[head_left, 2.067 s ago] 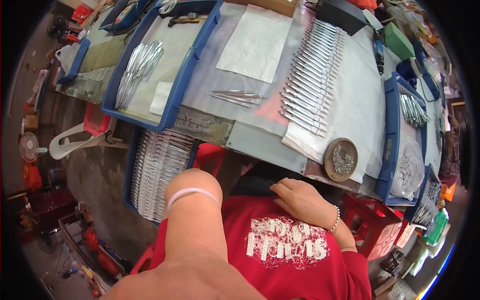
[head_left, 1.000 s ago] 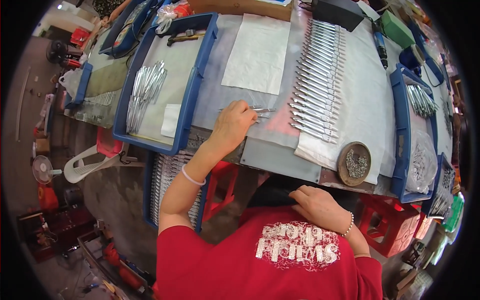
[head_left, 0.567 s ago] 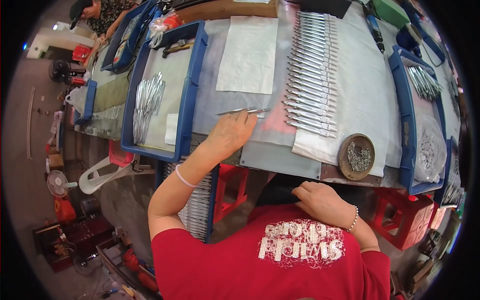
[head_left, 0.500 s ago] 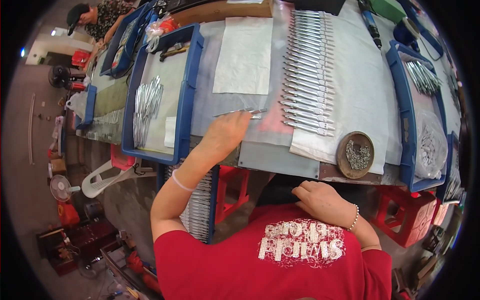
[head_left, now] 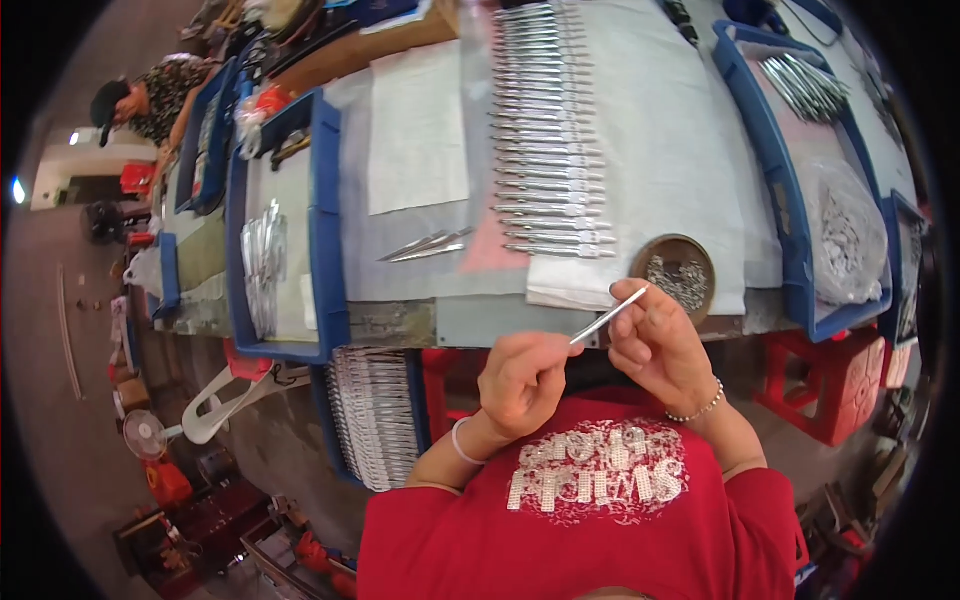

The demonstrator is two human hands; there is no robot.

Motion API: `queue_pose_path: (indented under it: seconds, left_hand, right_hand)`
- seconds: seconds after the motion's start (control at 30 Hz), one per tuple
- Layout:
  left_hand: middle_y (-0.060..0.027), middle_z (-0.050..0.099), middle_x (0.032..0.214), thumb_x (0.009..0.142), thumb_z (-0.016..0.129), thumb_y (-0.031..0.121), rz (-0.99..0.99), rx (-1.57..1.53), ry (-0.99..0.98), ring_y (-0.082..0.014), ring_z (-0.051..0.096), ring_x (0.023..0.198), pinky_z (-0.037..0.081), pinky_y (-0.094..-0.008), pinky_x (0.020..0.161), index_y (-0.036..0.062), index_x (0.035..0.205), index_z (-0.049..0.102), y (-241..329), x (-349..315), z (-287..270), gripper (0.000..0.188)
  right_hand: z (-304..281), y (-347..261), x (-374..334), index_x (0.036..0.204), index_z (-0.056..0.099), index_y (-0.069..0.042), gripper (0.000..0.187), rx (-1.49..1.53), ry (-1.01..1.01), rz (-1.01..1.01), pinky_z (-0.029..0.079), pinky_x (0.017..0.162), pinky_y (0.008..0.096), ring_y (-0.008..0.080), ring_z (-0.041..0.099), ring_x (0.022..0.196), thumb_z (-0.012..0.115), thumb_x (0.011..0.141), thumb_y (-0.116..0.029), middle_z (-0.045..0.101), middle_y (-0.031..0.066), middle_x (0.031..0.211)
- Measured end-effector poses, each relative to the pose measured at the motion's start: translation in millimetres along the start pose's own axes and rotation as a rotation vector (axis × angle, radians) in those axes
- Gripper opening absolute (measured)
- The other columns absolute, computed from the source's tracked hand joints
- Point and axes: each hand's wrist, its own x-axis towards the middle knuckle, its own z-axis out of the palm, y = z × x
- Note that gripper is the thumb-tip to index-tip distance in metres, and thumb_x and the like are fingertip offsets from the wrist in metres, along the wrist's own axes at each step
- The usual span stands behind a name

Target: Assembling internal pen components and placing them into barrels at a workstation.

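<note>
Slim silvery rod (head_left: 605,321) held 2-handed, just on wearer's side of brown bowl (head_left: 672,243).
L hand (head_left: 523,383) pinches rod's lower end, R hand (head_left: 660,345) fingers narrow on upper end, nearest bowl; rod tilted. Bowl has small metal pcs. Row of metal rods (head_left: 555,150): beyond bowl, to L. Few loose rods (head_left: 428,245): well L of bowl. Blue tray (head_left: 795,240) w/ clear bag (head_left: 848,235): R of bowl.

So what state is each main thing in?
Slim silver metal rod: held, slanted
Left hand: closed on rod's lower end
Right hand: holding rod's upper part
Round brown bowl: holding small silver pieces
Row of silver metal pieces: aligned
White rectangular sheet: flat
Clear plastic bag: crumpled
</note>
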Motion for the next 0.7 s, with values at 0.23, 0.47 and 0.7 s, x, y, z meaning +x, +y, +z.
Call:
queue_pose_path:
  seconds: [0.23,0.47,0.7]
  left_hand:
    - [-0.0137,0.062,0.092,0.080,0.060,-0.003,-0.183,-0.061,-0.312,-0.0190,0.064,0.075,0.051,-0.0235,0.068,-0.0046,0.104,0.056,8,7,9,0.025]
    - [-0.0083,0.065,0.080,0.084,0.063,0.005,-0.879,-0.442,-0.639,-0.0090,0.063,0.074,0.050,-0.0210,0.064,-0.0051,0.096,0.057,18,19,18,0.017]
    - [-0.0074,0.063,0.081,0.090,0.055,0.007,-1.144,-0.858,-0.636,-0.0084,0.059,0.071,0.046,-0.0202,0.063,-0.0038,0.095,0.053,9,14,23,0.012]
  right_hand:
    - [-12,-10,-13,0.094,0.059,0.001,0.012,-0.307,0.128,-0.119,0.036,0.049,0.0176,0.0042,0.044,0.053,0.056,0.089,-0.010,0.057,0.0032,0.069]
    - [-7,-20,-17,0.090,0.063,0.002,0.017,-0.708,0.155,-0.044,0.037,0.048,0.0155,0.0022,0.050,0.056,0.058,0.089,-0.014,0.059,0.0012,0.070]
    - [-10,-24,-13,0.089,0.063,0.002,0.018,-0.716,0.190,0.062,0.039,0.048,0.0162,0.0032,0.053,0.058,0.059,0.089,-0.015,0.060,0.0007,0.070]
